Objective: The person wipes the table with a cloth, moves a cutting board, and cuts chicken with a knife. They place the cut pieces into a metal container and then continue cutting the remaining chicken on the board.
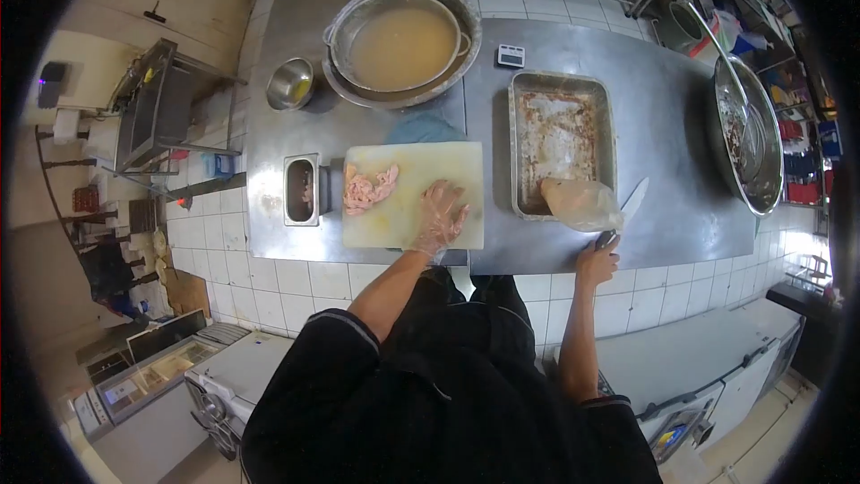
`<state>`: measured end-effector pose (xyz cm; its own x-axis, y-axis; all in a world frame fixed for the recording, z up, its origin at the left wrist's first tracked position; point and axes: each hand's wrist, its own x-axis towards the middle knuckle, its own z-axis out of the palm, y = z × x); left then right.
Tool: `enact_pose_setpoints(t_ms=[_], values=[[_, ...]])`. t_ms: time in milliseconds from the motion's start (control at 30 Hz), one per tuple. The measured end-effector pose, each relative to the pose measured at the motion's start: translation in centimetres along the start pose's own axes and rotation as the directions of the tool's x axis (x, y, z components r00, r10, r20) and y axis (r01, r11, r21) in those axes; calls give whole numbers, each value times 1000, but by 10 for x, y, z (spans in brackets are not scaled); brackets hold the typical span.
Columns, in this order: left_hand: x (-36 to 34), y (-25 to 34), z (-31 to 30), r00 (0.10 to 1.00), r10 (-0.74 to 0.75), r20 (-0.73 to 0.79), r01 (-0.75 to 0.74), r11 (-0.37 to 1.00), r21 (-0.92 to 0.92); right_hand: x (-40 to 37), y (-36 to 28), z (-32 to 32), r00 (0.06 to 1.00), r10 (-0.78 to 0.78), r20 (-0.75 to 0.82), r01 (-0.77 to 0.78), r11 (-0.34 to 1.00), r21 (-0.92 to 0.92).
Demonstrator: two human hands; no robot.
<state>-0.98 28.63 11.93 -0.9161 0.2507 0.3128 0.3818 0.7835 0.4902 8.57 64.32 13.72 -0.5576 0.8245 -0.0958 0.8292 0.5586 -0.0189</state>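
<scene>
My left hand (441,215), in a clear plastic glove, lies on the right part of a pale cutting board (408,175) with its fingers spread. Nothing shows in its grasp. Pieces of raw pink meat (369,188) are heaped at the board's left side, apart from that hand. Near the table's front edge, my bare right hand (597,262) is closed around the dark handle of a knife (635,201). The blade points away to the right. Just beyond the handle, a plastic bag with pale contents (580,204) rests over the front corner of a stained metal tray (517,143).
A small metal container (288,206) stands left of the board, with a metal bowl (279,94) behind it. Large pots of cloudy liquid (403,45) stand at the back. A digital timer (511,56) sits behind the tray. A wide metal bowl (775,170) is at the right.
</scene>
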Motion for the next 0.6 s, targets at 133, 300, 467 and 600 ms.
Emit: enact_pose_setpoints(t_ms=[133, 300, 467, 600], values=[[-32, -1, -65, 942, -232, -241, 227, 973, -47, 12, 16, 29, 985, -153, -78, 166, 961, 220], [-92, -64, -123, 486, -822, -299, 866, 498, 38, 15, 19, 23, 951, -194, -242, 282, 864, 417], [-147, -150, -107, 518, -855, 30, 840, 516, 167, -32, 17, -23, 977, 166, -131, -49, 781, 623], [-171, -193, -66, 395, -911, 120, 887, 344, -307, -94, 28, -33, 956, 249, -158, -91, 759, 644]])
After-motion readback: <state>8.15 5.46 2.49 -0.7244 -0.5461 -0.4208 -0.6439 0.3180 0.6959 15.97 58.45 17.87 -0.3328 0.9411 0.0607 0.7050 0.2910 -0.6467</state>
